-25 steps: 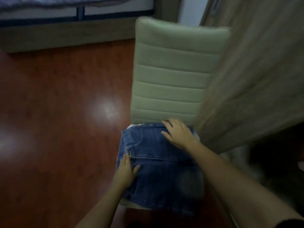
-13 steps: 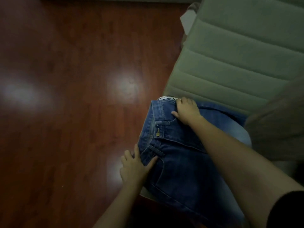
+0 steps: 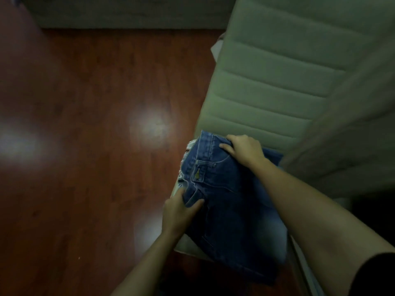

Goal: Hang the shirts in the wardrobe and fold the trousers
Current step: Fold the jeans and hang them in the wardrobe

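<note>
Folded blue jeans lie on the seat of a pale green padded chair, waistband toward the left edge. My left hand grips the near end of the waistband, thumb on top and fingers under the edge. My right hand grips the far end of the waistband by the chair's backrest, fingers curled over the denim. The waistband edge is lifted slightly off the seat. A lighter garment shows beneath the jeans at the seat's left edge.
Reddish wooden floor spreads to the left. A grey bed base runs along the top. A beige curtain or cloth hangs at the right, against the chair.
Both hands went from lying flat on the jeans to gripping the waistband, whose edge has lifted. The view has shifted down and closer to the chair seat.
</note>
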Action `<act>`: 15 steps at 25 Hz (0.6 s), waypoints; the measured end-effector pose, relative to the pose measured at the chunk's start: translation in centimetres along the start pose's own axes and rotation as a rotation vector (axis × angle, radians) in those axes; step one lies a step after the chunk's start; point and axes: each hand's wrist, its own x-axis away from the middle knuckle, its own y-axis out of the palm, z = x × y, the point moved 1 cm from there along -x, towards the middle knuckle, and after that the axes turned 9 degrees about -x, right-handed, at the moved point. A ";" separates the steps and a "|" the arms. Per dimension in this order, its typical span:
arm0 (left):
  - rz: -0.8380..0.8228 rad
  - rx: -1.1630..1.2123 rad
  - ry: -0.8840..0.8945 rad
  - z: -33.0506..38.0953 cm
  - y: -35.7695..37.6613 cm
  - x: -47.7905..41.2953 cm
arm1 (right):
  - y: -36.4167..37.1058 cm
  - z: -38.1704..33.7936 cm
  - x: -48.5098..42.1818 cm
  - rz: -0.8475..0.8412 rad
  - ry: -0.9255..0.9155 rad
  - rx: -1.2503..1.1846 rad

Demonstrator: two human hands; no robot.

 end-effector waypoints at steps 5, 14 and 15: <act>-0.168 -0.002 0.285 15.7 -5.0 4.2 | -16.9 5.9 8.7 0.152 0.233 -0.049; -0.572 -0.356 0.966 43.4 -16.2 11.3 | -44.8 13.7 33.5 0.827 0.500 -0.317; -0.569 -0.360 1.025 46.7 -18.1 12.0 | -47.3 13.8 35.6 0.934 0.482 -0.352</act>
